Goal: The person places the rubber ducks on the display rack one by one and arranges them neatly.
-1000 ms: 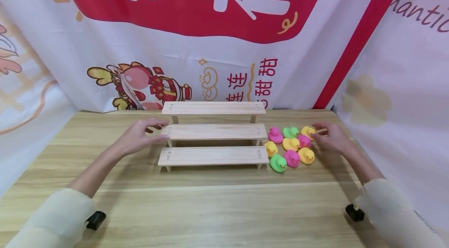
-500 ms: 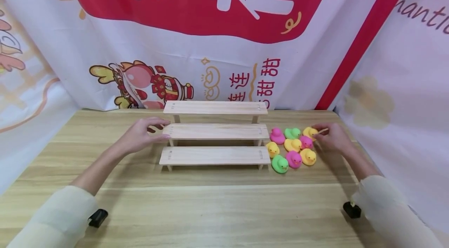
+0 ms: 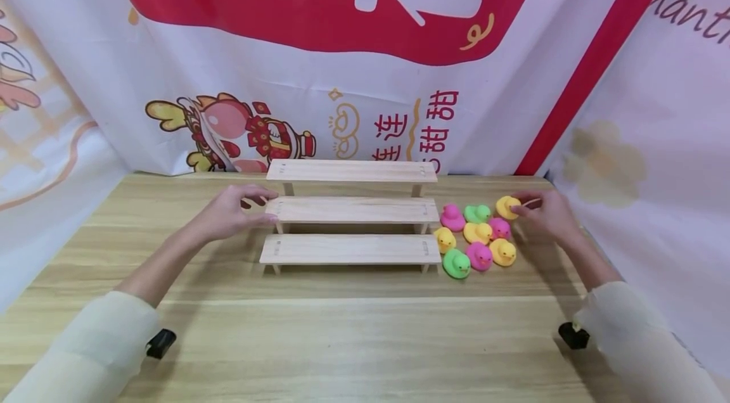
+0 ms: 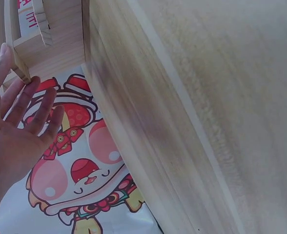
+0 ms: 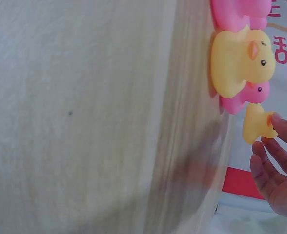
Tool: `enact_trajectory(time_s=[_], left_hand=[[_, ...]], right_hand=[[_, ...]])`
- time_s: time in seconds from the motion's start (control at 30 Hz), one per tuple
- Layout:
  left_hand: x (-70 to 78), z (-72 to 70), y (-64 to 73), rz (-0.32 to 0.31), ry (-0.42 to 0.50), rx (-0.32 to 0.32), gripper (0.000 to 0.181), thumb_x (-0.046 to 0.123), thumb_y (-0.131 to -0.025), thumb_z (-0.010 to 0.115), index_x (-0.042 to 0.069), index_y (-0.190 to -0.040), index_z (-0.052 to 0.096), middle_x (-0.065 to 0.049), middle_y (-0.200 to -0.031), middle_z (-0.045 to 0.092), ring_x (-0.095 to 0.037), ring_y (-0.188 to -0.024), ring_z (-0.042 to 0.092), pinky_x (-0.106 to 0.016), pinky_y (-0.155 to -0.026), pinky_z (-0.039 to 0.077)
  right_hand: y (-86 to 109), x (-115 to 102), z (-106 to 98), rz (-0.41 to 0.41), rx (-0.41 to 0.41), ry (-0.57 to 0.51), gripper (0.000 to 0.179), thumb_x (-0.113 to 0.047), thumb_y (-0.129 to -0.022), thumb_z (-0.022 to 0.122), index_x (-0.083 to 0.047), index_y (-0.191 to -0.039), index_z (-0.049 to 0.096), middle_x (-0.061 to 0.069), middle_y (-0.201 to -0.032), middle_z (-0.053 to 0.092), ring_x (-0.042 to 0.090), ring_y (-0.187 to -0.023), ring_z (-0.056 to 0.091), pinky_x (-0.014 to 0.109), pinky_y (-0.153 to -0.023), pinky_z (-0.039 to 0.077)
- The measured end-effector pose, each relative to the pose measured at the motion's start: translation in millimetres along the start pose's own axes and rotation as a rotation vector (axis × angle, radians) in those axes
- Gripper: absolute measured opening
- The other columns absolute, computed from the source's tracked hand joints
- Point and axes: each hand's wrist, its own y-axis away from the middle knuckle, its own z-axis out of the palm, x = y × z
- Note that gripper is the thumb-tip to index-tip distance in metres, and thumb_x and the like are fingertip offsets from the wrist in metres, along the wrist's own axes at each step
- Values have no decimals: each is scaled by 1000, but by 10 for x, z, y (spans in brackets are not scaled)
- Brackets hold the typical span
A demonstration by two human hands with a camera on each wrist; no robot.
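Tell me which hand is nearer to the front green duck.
Right. The right hand is behind and to the right of the front green duck, pinching a yellow duck; the left hand is farther, to its left, at the left end of the middle shelf.

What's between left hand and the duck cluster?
The rack: left hand at one end, ducks by the other. Head view shows it.

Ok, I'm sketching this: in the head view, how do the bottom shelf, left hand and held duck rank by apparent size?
Largest to smallest:
1. Bottom shelf
2. Left hand
3. Held duck
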Motion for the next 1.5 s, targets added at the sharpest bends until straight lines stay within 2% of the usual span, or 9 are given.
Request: enact_trajectory(time_s=[0.13,0.43,0.63,0.9,1.23,1.5], left_hand=[[5,-15,-14,-3,3,-1,54,26,-86,87,-1,-129,69,-19,-121,72,-37,-111,64,-57,-94,52],[29,-40,-54,-16,-8,-12,51,24,-85,89,-1,-126,72,-18,-122,73,-38,-112,63,-53,-92,50],[45,-48,-66,-33,-17,-18,51,25,-85,88,-2,-125,72,-19,-122,73,-40,-113,63,-54,-92,51],[73,-71,-71,-87,-37,-32,53,28,-85,89,-1,-126,72,-21,-123,72,-40,-115,63,-50,-92,51],[106,-94,-70,-113,-26,-52,56,31,-85,88,-1,-128,71,-23,-126,70,-43,-120,63,-60,-102,48],[141,-95,-81,-137,-21,-69,56,29,-85,88,-1,-129,70,-24,-127,70,-44,-122,62,-60,-105,47]], right_hand=[[-7,-72,-14,23,9,-7,37,-14,-96,75,8,-126,69,30,-117,69,44,-101,68,10,-69,50],[-3,-304,-21,-16,77,4,35,-20,-97,75,3,-124,71,24,-116,72,41,-102,67,13,-67,50],[-7,-497,-8,16,67,1,41,-28,-99,73,1,-128,69,22,-119,70,38,-108,64,20,-71,51],[-16,-602,16,-35,80,-18,39,-26,-97,75,0,-125,71,22,-115,73,36,-103,66,15,-71,49],[-46,-801,45,-107,116,-72,32,-22,-97,74,0,-120,75,20,-107,75,31,-94,66,12,-70,50],[-73,-996,56,-98,136,-103,36,-26,-98,73,-3,-126,74,18,-113,73,28,-98,64,14,-73,50]])
